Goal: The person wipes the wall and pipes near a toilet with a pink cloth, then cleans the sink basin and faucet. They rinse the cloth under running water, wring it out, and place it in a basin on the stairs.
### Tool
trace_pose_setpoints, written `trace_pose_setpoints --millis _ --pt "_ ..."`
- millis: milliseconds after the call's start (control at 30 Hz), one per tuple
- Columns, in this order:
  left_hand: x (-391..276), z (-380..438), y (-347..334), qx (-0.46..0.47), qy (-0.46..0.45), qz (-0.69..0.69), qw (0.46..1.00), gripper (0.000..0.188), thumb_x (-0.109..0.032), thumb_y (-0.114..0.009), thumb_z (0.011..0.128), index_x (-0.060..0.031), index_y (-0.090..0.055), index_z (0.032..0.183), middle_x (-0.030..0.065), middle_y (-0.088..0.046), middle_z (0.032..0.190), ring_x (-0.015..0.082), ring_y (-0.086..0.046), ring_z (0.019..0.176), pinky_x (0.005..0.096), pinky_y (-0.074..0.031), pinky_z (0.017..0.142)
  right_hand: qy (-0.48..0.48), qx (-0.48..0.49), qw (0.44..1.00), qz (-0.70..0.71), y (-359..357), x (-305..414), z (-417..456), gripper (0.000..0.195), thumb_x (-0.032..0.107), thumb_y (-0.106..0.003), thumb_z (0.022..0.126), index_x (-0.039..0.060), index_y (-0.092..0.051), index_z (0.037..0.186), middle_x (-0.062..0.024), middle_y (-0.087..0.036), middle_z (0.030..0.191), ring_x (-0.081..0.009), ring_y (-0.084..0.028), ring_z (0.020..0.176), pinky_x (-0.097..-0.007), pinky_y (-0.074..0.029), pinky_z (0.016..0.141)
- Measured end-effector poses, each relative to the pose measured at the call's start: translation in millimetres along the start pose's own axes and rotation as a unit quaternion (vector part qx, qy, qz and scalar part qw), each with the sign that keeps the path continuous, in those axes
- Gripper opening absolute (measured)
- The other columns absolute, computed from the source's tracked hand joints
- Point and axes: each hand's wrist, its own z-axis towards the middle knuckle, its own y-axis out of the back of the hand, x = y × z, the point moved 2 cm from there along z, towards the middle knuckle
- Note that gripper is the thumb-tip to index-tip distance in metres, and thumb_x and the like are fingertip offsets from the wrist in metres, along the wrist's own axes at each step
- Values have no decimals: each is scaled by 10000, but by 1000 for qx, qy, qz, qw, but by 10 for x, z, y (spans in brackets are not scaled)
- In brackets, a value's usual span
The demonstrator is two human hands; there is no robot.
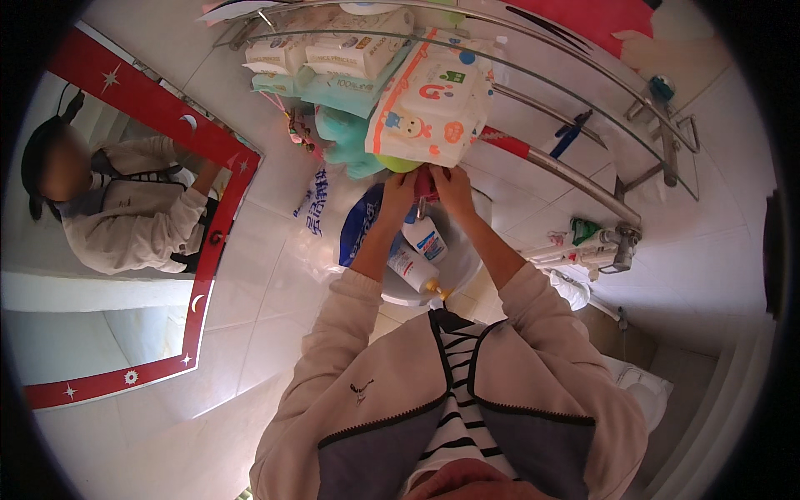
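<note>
My left hand [400,194] and my right hand [453,187] are close together over the far side of a washbasin [470,256]. Both touch a dark pink item [425,185] between them, partly hidden by the fingers; what it is I cannot tell. Just below it shows a metal tap [421,207]. A white bottle with a blue label [426,239] and a white pump bottle with a yellow top [412,267] lie in the basin. Beside my left hand is a blue and clear plastic bag [361,225]. A wet-wipes pack [431,100] overhangs my hands.
A glass shelf with metal rails [562,97] spans the wall above, holding tissue packs [350,56]. Left is a red-framed mirror [209,250] reflecting a person. A blue razor-like item [570,134] hangs at right, above pipes and a valve [622,250]. A toilet [647,390] stands lower right.
</note>
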Motion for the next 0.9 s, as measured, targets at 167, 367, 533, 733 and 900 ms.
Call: trace_pose_setpoints --millis 167,367,533,733,900 --pt "40 -497 38 -28 -135 91 986 282 -114 -523 991 -3 -623 1230 121 -661 1133 170 -622 967 284 -491 859 6 -3 997 74 -23 23 -502 314 222 -606 963 37 -611 1217 -133 -693 1001 -159 -638 825 -303 -521 724" --pt "279 -895 131 -31 -185 131 973 321 -28 -534 969 -25 -611 1281 137 -606 1267 189 -591 1121 292 -479 938 18 10 998 64 -37 -83 -913 292 170 -616 948 34 -615 1206 -156 -685 1012 -192 -658 883 -301 -518 765" --pt "190 -988 86 -44 -220 171 959 329 -11 -533 954 -33 -616 1272 164 -606 1253 254 -608 1112 302 -481 929 58 -9 995 79 -63 -185 -921 289 157 -626 936 32 -626 1196 -180 -687 1041 -262 -683 901 -336 -527 786" --pt "-55 -578 48 -31 -259 179 949 268 -45 -519 965 -2 -624 1207 200 -613 1215 298 -627 1040 337 -490 885 75 -31 997 -4 14 102 -519 278 191 -622 937 32 -647 1164 -211 -693 980 -320 -689 863 -362 -529 767" --pt "77 81 123 25 -101 183 978 257 -121 -528 979 7 -598 1190 228 -611 1173 282 -604 1082 367 -466 918 66 -30 997 5 -22 -45 60 298 249 -629 906 16 -664 1090 -224 -697 918 -327 -697 852 -380 -530 756"
